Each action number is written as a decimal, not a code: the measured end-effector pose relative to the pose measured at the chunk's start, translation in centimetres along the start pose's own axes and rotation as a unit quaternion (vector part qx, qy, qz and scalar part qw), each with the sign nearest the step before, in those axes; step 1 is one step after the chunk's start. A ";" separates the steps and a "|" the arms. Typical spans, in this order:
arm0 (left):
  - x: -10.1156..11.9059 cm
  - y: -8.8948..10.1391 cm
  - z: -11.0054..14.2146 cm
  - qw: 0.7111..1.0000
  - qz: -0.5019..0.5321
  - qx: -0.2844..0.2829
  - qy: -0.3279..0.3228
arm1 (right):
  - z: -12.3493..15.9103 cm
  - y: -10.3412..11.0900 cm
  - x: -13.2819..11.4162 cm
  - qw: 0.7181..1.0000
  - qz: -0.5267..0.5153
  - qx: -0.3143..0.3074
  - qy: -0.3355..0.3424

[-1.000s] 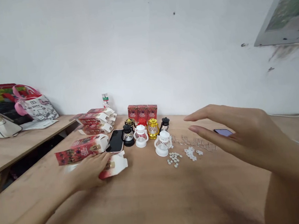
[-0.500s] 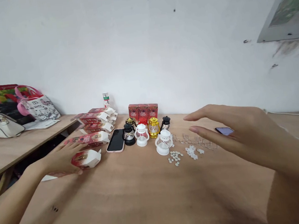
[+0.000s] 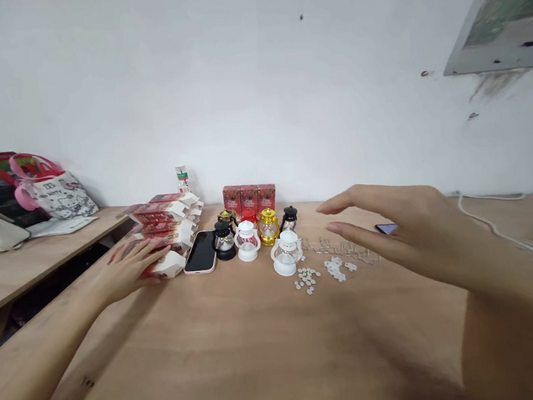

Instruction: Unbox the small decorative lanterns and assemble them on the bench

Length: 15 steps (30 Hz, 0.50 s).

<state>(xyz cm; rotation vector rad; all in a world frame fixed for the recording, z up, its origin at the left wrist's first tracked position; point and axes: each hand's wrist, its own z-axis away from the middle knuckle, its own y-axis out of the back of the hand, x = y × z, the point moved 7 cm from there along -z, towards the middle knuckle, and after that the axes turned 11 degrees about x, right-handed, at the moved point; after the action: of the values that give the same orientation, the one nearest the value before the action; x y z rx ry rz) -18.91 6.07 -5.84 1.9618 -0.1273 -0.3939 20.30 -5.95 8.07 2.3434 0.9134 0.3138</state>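
My left hand (image 3: 125,273) lies with its fingers stretched over a small red-and-white box (image 3: 171,266) at the near end of a pile of similar open-ended boxes (image 3: 164,211). Its fingers partly hide that box. My right hand (image 3: 401,231) hangs above the table with thumb and fingers apart, holding nothing. Left of its fingertips stand several miniature lanterns: a white one (image 3: 287,254) in front, another white one (image 3: 247,243), a black one (image 3: 224,242) and a gold one (image 3: 269,228). Small round discs (image 3: 307,278) and flat white plastic pieces (image 3: 336,268) lie loose nearby.
A phone (image 3: 200,252) lies between the boxes and lanterns. Red closed boxes (image 3: 249,198) stand by the wall, and a small bottle (image 3: 182,178) behind the pile. Thin wire pieces (image 3: 341,249) and a second phone (image 3: 386,229) are near my right hand. Bags (image 3: 65,194) sit on the left table.
My left hand has moved forward and right, bringing the near box up against the pile. My right hand stays open in the air; the view has shifted slightly.
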 end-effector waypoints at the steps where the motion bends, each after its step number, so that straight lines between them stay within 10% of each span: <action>1: 0.0 -0.3 -0.3 1.000 -0.011 0.003 -0.004 | -0.1 -0.5 0.2 1.000 -0.004 -0.018 -0.008; 10: -1.2 -0.2 -1.1 0.995 -0.090 0.050 -0.012 | 1.3 -11.2 4.8 0.955 0.004 -0.268 -0.128; 15: 4.9 5.3 -1.0 0.975 0.007 0.198 -0.097 | 2.8 -15.1 5.2 0.947 0.004 -0.294 -0.127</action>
<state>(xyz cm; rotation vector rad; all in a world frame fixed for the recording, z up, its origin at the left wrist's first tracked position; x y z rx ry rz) -13.45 3.46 -1.71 2.3085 -0.3695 -0.5850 17.17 5.14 -3.27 1.7815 0.5816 0.2383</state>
